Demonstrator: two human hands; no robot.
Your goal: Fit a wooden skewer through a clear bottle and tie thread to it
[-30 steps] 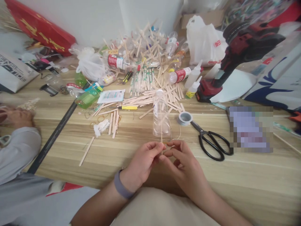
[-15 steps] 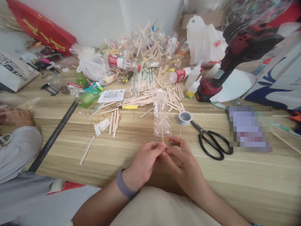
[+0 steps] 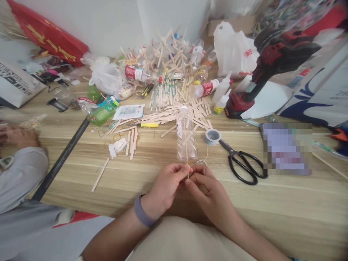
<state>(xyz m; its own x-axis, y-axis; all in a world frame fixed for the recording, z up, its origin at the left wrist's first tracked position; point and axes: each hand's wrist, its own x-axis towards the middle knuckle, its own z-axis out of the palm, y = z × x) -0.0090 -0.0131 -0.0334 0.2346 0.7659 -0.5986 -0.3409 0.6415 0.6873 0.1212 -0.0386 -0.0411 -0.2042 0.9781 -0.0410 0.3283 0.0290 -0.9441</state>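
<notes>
My left hand (image 3: 169, 185), with a band at the wrist, pinches a thin wooden stick (image 3: 186, 152) between thumb and fingers. My right hand (image 3: 213, 192) meets it from the other side, its thumb and fingertips closed on the stick's lower part. A small bit of orange rubber band (image 3: 188, 162) shows on the stick just above the fingertips; the rest is hidden. Behind the stick stands a clear plastic bottle (image 3: 191, 145). A spool of grey wire (image 3: 212, 136) and black-handled scissors (image 3: 240, 163) lie to the right.
Flat wooden sticks (image 3: 165, 115) are heaped behind the bottle. A yellow-handled screwdriver (image 3: 149, 125) and a crumpled white wrapper (image 3: 117, 146) lie left. Glue bottles (image 3: 221, 104), a red-black power tool (image 3: 239, 103) and a phone (image 3: 286, 148) are right. Another person's arm (image 3: 25, 170) rests at far left.
My right fingers have drawn in and curled closer round the stick. The rubber band, stretched toward the right fingers before, now shows only as a small bit at the stick.
</notes>
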